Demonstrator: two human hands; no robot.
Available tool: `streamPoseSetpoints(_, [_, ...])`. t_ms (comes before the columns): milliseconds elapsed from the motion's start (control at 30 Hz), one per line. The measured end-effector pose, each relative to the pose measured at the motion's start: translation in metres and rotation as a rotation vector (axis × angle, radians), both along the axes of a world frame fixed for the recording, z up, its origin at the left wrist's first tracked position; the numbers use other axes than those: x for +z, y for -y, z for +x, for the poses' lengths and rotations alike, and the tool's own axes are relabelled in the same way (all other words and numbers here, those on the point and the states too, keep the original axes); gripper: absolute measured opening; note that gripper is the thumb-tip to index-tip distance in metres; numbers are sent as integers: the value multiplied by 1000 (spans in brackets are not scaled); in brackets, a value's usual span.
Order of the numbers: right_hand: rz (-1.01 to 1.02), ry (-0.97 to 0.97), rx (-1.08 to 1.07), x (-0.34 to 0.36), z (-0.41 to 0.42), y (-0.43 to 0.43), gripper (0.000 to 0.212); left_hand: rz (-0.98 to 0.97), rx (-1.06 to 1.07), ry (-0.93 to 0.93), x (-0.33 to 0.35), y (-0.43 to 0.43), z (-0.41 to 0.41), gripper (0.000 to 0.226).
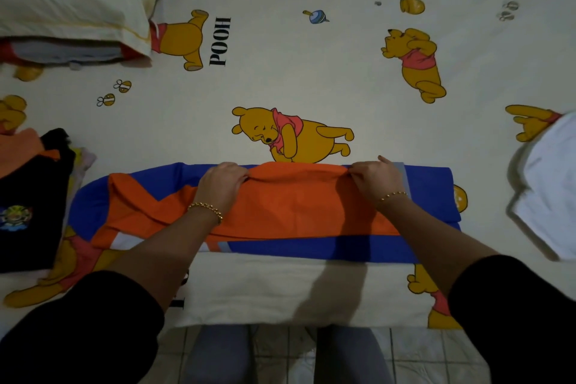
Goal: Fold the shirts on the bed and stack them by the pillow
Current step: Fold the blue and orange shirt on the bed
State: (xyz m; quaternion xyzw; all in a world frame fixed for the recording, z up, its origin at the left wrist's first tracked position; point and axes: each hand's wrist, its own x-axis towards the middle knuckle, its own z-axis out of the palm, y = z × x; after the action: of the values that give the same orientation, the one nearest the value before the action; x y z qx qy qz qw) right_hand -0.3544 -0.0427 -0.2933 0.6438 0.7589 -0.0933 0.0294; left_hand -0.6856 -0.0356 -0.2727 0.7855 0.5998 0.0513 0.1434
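An orange and blue shirt [296, 209] lies stretched sideways across the near part of the bed, partly folded into a long band. My left hand [223, 184] pinches its far orange edge left of the middle. My right hand [375, 179] pinches the same edge further right, beside a grey stripe. The fabric bunches up slightly between the two hands. A cream pillow [71, 6] lies at the far left corner, with folded clothes [62, 53] showing beneath its near edge.
The bedsheet [311, 78] is cream with yellow bear prints. A pile of dark and orange clothes [31, 196] sits at the left edge. A white garment [548, 184] lies at the right edge. Tiled floor [280, 355] and my legs show below the bed's near edge.
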Motion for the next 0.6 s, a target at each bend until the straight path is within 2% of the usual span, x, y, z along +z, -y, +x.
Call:
streamPoseSetpoints(100, [77,-163,-57,18,7,13,21,-71,53,92,11,3,-3,26])
streamPoseSetpoints(233, [-146,-235,-96,37,15,24,18,-160,38,124,21,8,-6,21])
streamPoseSetpoints(367, [-356,-88,-74,40,22,17,28,-253,-14,-1,20,6,-1,21])
streamPoseSetpoints(467, [-414,51,-61,36,24,9,44,-254,-7,-37,11,2,7,23])
streamPoseSetpoints(600, [-434,150,-125,22,37,9,51,-213,41,-57,0,-5,15,25])
